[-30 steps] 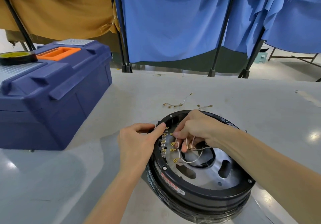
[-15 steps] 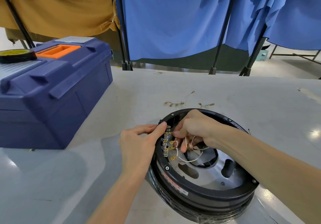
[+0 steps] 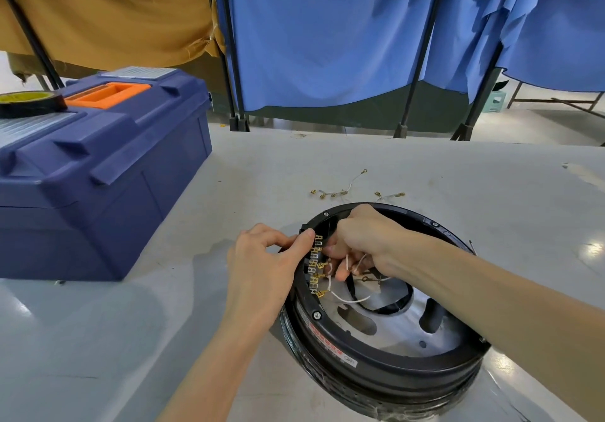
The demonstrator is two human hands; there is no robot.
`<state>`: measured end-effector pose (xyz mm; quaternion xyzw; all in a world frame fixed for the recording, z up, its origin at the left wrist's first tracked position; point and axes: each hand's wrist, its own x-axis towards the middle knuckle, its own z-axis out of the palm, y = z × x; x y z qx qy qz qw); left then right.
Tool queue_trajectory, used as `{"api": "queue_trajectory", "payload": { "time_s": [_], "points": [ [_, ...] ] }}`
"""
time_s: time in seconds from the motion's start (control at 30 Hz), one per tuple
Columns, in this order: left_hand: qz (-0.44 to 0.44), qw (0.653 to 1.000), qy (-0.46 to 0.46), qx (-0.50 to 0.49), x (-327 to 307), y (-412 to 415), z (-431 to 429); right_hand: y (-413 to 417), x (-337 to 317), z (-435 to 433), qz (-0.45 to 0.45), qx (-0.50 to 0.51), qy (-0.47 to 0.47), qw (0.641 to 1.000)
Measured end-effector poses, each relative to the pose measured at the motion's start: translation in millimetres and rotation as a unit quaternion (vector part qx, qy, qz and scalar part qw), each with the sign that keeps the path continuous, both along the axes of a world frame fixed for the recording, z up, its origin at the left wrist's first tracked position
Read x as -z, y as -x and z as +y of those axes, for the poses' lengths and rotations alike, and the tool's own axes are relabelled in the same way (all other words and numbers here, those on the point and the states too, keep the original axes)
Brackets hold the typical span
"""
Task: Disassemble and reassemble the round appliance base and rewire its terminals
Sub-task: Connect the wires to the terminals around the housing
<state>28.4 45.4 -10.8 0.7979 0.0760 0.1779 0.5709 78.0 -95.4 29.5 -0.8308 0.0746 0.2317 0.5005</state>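
A round black appliance base [image 3: 370, 366] with a silver metal floor lies on the table in front of me. A row of brass terminals [image 3: 316, 266] runs along its inner left rim. My left hand [image 3: 262, 271] grips that rim from outside, thumb pressed beside the terminals. My right hand [image 3: 363, 241] reaches inside the base and pinches thin white wires [image 3: 348, 299] with brass connectors close to the terminal row. Its fingertips hide where the wires meet the terminals.
A large blue toolbox [image 3: 95, 173] with an orange handle stands at the left, a roll of black tape [image 3: 27, 102] on its lid. Loose wires with brass lugs [image 3: 340, 191] lie on the table [image 3: 425, 173] behind the base. Blue and tan curtains hang beyond the far edge.
My right hand has shifted slightly toward the upper end of the terminal row with the wires. The left hand keeps its hold on the rim.
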Motion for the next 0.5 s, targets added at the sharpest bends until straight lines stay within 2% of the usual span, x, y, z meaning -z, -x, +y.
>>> {"api": "queue_trajectory", "payload": {
  "time_s": [0.37, 0.5],
  "points": [
    [0.020, 0.998, 0.036, 0.038, -1.6, -1.0, 0.6, -2.2, 2.6, 11.2, -0.020, 0.046, 0.011, 0.999],
    [0.011, 0.999, 0.013, 0.027, -1.0, 1.5, -1.7, -4.9, 3.8, 8.8, -0.016, 0.036, 0.004, 0.999]
  ]
}}
